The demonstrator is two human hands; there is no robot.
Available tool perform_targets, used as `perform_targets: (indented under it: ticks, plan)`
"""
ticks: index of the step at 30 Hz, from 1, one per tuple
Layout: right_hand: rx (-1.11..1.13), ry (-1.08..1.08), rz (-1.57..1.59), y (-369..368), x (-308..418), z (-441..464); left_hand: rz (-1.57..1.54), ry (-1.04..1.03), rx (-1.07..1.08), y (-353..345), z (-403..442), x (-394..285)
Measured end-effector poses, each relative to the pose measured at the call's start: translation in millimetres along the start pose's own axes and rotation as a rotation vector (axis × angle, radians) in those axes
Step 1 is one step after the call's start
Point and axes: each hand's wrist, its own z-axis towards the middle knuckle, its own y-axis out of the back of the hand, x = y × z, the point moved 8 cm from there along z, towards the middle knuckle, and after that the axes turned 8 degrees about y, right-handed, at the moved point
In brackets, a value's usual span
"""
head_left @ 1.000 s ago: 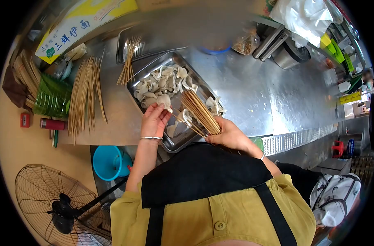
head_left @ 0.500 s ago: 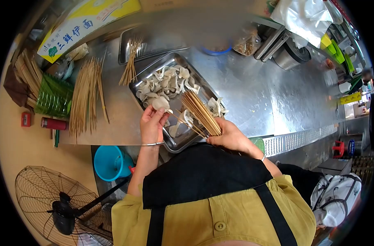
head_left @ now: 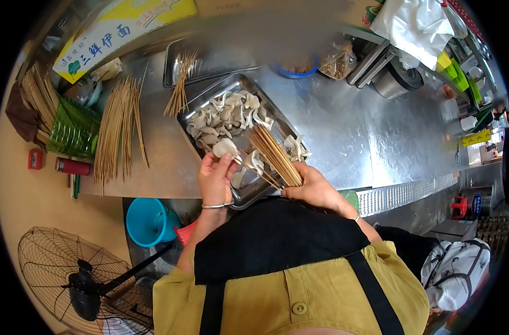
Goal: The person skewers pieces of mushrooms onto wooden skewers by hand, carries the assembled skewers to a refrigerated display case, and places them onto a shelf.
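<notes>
My left hand (head_left: 216,177) pinches a pale mushroom piece (head_left: 225,147) over the near left edge of a metal tray (head_left: 268,96). My right hand (head_left: 313,187) is wrapped round a bundle of wooden skewers (head_left: 273,153), whose far ends point away over the tray. One or two skewers stick out leftward from this hand, and their tips reach the mushroom piece. Many torn mushroom pieces (head_left: 214,115) lie in the far part of the tray. A few more (head_left: 294,146) are beside and beneath the bundle.
Loose skewers (head_left: 117,131) lie at left, more (head_left: 182,84) on a second tray (head_left: 169,70). A blue bucket (head_left: 152,222) and a fan (head_left: 84,279) stand below the table's near edge. A metal pot (head_left: 392,81) is at back right; a person's patterned clothing (head_left: 454,273) shows at lower right.
My left hand has shifted right and slightly down with the mushroom piece, bringing it nearer the skewer tips. My right hand has stayed almost still round the bundle.
</notes>
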Motion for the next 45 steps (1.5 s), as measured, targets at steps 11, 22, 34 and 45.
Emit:
perform_targets:
  ticks: [11,22,34,45]
  plan:
    - [-0.022,-0.037,-0.008,7.7,-10.2,6.3,0.368,0.038,0.019,-22.3,-7.4,30.7]
    - [0.033,-0.109,0.279,15.8,-6.4,1.4,1.573,-0.139,0.110,30.8,21.5,27.6]
    - [0.054,-0.084,0.263,15.0,-7.8,2.8,1.522,-0.041,0.108,22.5,44.0,40.3]
    - [0.062,-0.027,0.005,4.1,-10.0,9.3,-0.446,0.282,-0.087,88.3,51.9,9.4]
